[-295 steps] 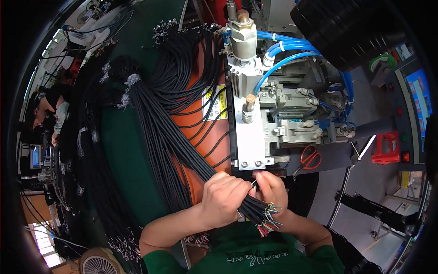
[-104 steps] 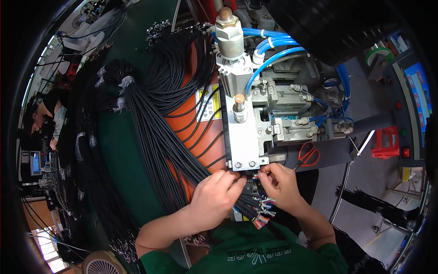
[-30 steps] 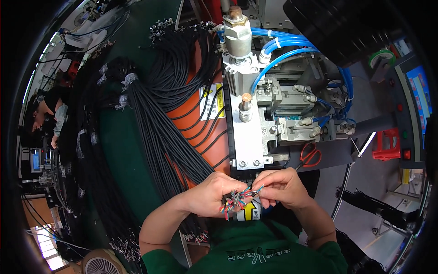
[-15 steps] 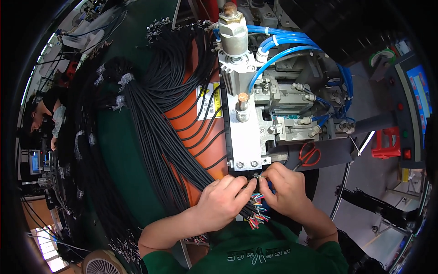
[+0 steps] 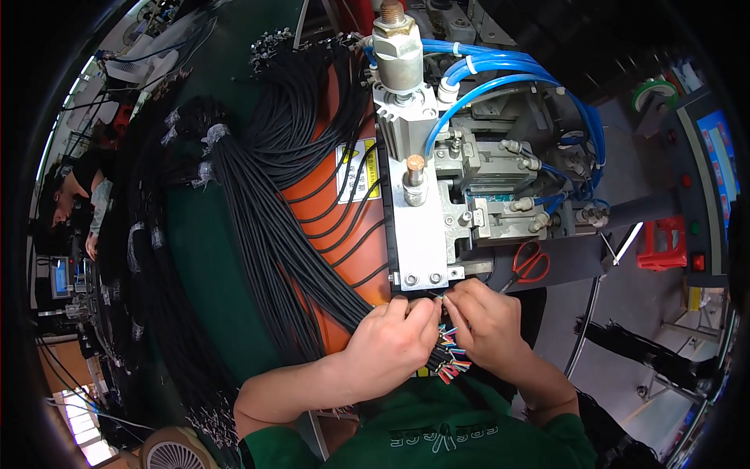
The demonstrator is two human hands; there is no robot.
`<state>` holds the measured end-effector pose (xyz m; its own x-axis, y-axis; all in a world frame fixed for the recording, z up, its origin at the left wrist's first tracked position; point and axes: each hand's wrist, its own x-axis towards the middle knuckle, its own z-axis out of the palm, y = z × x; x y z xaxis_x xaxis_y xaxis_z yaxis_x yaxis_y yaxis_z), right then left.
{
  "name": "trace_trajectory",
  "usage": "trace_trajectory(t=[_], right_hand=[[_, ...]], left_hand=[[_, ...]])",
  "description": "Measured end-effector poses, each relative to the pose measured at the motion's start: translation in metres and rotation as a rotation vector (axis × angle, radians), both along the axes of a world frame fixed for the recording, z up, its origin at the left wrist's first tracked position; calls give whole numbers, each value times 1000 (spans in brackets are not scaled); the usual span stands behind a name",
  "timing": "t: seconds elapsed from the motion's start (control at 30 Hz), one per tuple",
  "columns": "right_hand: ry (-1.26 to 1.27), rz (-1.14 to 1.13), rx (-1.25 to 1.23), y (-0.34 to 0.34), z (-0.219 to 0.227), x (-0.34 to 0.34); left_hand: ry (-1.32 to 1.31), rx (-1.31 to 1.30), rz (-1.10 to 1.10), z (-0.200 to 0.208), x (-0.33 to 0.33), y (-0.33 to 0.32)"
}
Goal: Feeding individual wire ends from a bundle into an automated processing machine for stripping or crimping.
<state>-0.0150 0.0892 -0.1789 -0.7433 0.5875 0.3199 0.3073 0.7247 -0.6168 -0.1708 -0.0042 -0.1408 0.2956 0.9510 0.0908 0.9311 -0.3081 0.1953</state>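
My left hand [image 5: 394, 336] is closed, thumb and forefinger pinched together at the front end of the metal press machine [image 5: 422, 242]. Close beside it, my right hand [image 5: 486, 319] pinches too, its fingertips almost touching the left ones. A thin, light greenish wire end [image 5: 439, 297] shows between the two hands; most of it is hidden by fingers. Under the left hand runs a thick bundle of black cables [image 5: 293, 242]. Its stripped ends, coloured wires [image 5: 451, 359] in red, blue and white, stick out below the hands.
Red-handled scissors [image 5: 530, 264] lie right of the machine. Blue air hoses [image 5: 500, 66] arch over it. Several cables cross the orange surface [image 5: 328, 203]. A control panel [image 5: 707, 187] stands at far right, near a red stool [image 5: 662, 244]. Another person's arm [image 5: 100, 207] shows far left.
Both hands have shifted slightly, the left turning so its knuckles sit higher. The coloured wire ends beneath have moved a little right and up.
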Motion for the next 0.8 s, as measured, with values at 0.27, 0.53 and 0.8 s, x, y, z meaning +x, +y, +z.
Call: trace_trajectory(t=[0.27, 0.53, 0.8], right_hand=[[118, -37, -78, 2, -16, -1], [120, -123, -704, 0, -24, 1], [173, -16, -581, -2, 5, 4]], left_hand=[[-64, 0, 14, -3, -2, 2], [-402, -32, 136, -5, -19, -9], [-299, 59, 276, -17, -28, -16]])
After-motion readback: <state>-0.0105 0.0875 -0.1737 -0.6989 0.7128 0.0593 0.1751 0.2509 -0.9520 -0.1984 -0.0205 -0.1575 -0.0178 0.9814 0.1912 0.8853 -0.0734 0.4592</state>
